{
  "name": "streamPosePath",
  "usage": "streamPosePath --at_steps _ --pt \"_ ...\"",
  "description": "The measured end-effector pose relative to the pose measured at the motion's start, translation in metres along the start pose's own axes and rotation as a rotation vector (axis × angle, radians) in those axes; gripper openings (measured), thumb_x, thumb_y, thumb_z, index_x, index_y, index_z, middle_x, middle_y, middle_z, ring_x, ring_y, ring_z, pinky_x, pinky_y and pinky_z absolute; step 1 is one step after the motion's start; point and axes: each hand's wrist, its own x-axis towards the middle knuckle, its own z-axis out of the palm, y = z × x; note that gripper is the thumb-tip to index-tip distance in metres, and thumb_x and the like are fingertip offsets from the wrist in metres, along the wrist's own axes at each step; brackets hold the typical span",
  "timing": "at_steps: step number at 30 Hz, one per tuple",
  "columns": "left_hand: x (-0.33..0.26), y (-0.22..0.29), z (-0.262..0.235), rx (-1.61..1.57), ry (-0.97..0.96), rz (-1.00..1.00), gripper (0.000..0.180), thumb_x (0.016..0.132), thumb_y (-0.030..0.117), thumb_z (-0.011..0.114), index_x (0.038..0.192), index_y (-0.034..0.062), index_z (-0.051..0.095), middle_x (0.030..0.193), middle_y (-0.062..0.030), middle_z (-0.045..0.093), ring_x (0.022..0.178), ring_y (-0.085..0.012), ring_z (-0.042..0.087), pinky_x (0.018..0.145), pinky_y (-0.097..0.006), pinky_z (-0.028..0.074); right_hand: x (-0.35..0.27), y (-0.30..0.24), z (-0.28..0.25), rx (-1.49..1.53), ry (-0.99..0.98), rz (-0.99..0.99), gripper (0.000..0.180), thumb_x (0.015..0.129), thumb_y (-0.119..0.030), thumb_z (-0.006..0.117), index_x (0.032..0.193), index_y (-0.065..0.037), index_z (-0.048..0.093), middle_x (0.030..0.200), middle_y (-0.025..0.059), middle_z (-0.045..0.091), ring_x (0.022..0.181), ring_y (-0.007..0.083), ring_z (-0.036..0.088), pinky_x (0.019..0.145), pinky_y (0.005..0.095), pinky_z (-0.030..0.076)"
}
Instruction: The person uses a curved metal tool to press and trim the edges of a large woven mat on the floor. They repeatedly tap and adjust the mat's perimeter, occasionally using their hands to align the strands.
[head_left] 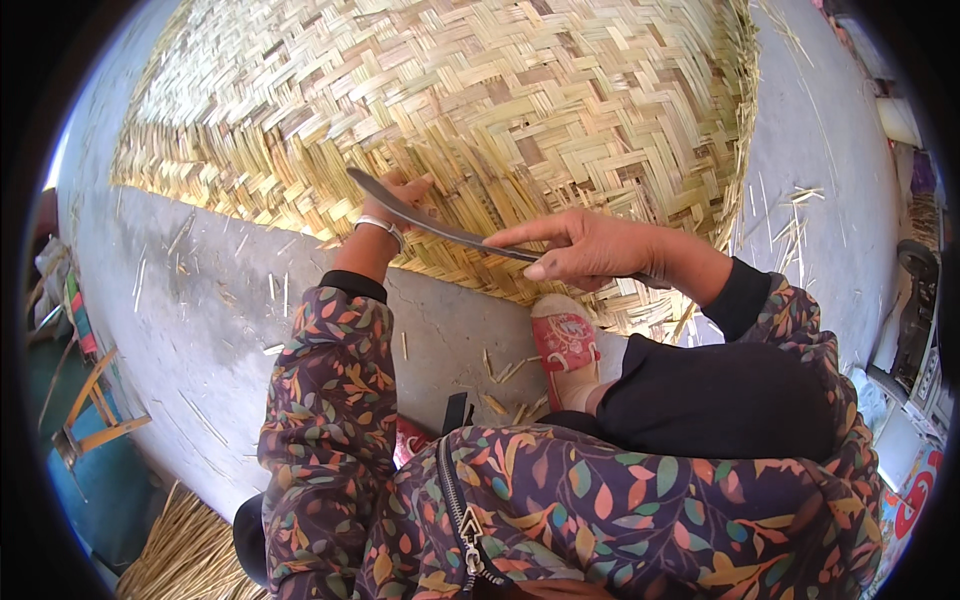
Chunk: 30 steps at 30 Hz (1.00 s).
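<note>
Head view: woven split-reed mat (600, 120) flat on grey concrete floor (430, 320), its near border facing the worker, who is crouched or seated low. Right hand (595, 243), just over that border, has a long, curved, dark blade (437, 228): index finger laid straight along it, thumb set close by, remaining fingers curled beneath. Blade reaches leftward above the mat's border, crossing in front of the left hand (408, 190). Left hand down at the weave, fingers bent; blade hides part of it, so cannot tell whether it pinches a strip or only presses. Patterned shoe (567, 342) sits at the mat's near border; reed scraps (800, 205) lie off its right side. Step in hand, by my reading: dressing the mat's border, blade used to pry or tuck strip ends. Next move seems to call for the left fingers to steady the weave, clear of the edge, while the right guides the tip between strips.
</note>
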Motion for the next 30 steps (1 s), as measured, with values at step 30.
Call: streamPosePath --at_steps 30 --pt "-0.033 -0.005 0.007 -0.486 0.15 -0.069 0.023 0.091 0.027 0.067 0.091 0.0064 0.058 0.07 -0.0025 0.058 0.051 -0.0137 0.057 0.039 -0.025 0.039 0.074 0.027 0.022 -1.101 0.509 0.038 0.049 0.086 -0.034 0.053 0.129 -0.013 0.049 0.08 0.0178 0.067 0.078 0.0361 0.066 0.07 0.0495 0.051"
